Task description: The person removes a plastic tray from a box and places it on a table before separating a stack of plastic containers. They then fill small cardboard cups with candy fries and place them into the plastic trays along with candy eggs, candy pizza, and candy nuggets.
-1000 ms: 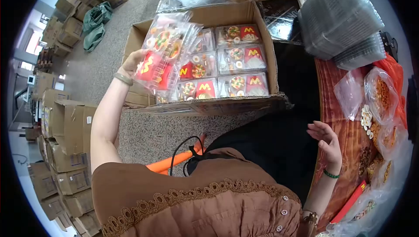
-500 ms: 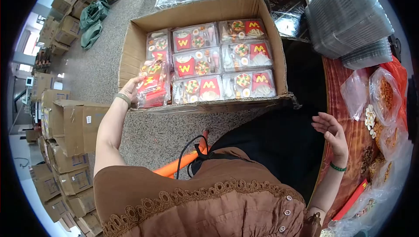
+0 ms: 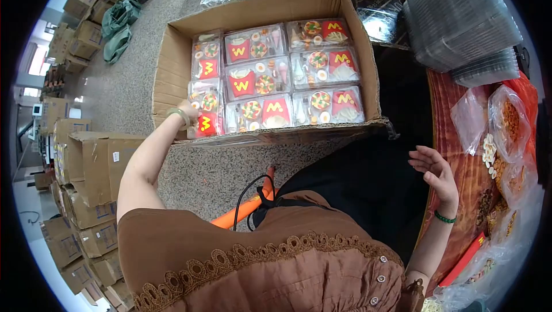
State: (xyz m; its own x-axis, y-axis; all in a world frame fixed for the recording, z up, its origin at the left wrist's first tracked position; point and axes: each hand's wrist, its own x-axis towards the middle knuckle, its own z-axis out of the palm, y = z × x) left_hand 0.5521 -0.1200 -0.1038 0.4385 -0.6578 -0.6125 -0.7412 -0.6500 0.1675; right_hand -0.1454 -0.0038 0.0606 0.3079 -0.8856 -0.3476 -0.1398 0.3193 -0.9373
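Observation:
A cardboard box (image 3: 267, 133) stands open in front of me, filled with rows of clear plastic packs (image 3: 257, 78) of miniature food pieces: red fries cartons, pizzas, eggs and cones. My left hand (image 3: 187, 109) is inside the near left corner, its bent fingers on the left edge of a pack (image 3: 208, 123) that lies level with its neighbours. Some of its fingertips are hidden between that pack and the box wall. At my right side, my right hand (image 3: 434, 175) hangs in the air with fingers apart and nothing in it, near the table's edge.
On the right, a reddish table (image 3: 460, 197) bears bags of small pieces (image 3: 509, 122) and stacked clear trays (image 3: 460, 24). Cardboard cartons (image 3: 103, 168) stand along the left. An orange bar (image 3: 241, 211) is below the box, and a green cloth (image 3: 119, 33) lies on the floor.
The near left pack, held tilted before, now lies flat in the box. My left hand has shifted slightly up and right, farther over its edge. My right hand has barely moved.

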